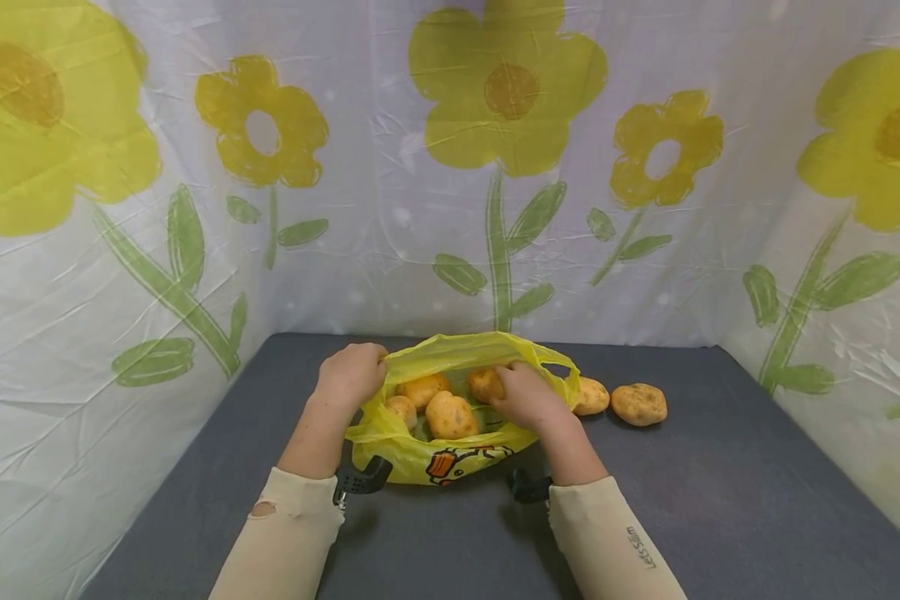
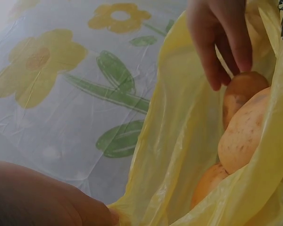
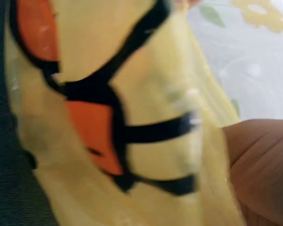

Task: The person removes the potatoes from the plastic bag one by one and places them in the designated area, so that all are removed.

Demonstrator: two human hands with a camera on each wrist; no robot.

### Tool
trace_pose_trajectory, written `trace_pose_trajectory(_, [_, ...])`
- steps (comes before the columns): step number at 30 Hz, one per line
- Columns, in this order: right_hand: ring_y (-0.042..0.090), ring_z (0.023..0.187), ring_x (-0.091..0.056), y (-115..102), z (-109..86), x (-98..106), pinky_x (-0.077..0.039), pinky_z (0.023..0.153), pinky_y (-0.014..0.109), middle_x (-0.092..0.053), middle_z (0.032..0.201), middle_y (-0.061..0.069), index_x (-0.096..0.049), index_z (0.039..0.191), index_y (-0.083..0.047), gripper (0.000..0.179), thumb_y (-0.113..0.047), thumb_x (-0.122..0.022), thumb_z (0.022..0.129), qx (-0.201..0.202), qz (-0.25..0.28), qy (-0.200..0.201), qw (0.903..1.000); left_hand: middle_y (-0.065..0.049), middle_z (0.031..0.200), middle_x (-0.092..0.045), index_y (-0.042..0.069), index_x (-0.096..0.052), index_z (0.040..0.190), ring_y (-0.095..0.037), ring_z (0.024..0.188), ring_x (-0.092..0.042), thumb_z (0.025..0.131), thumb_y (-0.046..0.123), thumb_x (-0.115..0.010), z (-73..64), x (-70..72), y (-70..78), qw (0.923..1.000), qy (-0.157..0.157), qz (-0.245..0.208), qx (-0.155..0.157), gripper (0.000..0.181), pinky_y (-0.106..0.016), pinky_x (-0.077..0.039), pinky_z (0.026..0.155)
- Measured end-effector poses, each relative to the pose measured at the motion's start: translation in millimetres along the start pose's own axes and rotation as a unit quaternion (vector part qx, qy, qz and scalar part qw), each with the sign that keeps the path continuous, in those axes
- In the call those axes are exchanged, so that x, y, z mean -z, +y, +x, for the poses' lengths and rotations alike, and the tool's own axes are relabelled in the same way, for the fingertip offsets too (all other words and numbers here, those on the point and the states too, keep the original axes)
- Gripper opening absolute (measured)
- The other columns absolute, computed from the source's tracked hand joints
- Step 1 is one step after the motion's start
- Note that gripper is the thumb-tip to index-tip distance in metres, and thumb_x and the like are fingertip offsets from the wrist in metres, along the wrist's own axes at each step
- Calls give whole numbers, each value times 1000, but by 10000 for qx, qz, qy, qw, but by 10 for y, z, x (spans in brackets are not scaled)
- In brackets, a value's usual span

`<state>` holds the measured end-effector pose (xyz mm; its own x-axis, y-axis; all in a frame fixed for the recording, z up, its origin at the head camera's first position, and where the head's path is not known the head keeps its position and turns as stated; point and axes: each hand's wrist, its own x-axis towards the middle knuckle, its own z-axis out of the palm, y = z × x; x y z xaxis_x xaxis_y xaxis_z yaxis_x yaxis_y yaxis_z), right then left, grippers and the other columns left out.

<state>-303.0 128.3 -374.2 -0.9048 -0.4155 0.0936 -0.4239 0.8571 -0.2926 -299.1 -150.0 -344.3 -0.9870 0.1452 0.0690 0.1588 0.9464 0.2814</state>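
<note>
Head view: flowered cloth is filling the upper frame; dark surface is spreading below. Yellow bag is gaping at centre. Left hand is gripping its rim, fingers curled. Right hand is reaching inside, fingers slightly parted, pinching one potato. Three more potatoes are lying inside; two loose potatoes are lying outside, right of centre.

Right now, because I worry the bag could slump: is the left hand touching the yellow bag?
Touching. The head view shows it: the left hand grips the yellow bag by its rim, at the left end.
</note>
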Motion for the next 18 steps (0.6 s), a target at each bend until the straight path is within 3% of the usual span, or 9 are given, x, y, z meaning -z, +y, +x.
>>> trace_pose_trajectory(7, [43,117,-58,13,28,-100,-49,96,53,-52,133,31,-60,135,2,43,-22,-67,101,-486,-6,77,9988,-6,84,-63,8,-69,130,-20,63,-50,108,15,-52,-5,24,12,10000,-26,7,4,28,-35,-39,58])
trace_pose_trajectory(11, [37,106,-64,29,54,-134,-52,89,49,-61,120,22,-60,128,-3,36,-23,-69,100,-586,55,60,9982,-7,91,-66,8,-67,133,-21,64,-51,108,15,-52,-6,27,18,10000,-7,-1,20,31,-35,-40,58])
trace_pose_trajectory(15, [32,92,-67,45,73,-153,-53,80,46,-66,103,14,-60,123,-5,29,-17,-70,98,-599,17,44,9982,-6,80,-60,8,-69,128,-21,64,-51,108,14,-51,-8,21,17,10000,12,-14,25,28,-35,-40,59])
trace_pose_trajectory(18, [33,97,-67,60,77,-170,-53,84,47,-67,107,16,-60,125,-3,33,-17,-71,97,-556,-32,116,9984,-5,74,-56,8,-71,123,-21,62,-50,108,14,-51,-11,13,9,10000,23,-35,12,26,-35,-40,58])
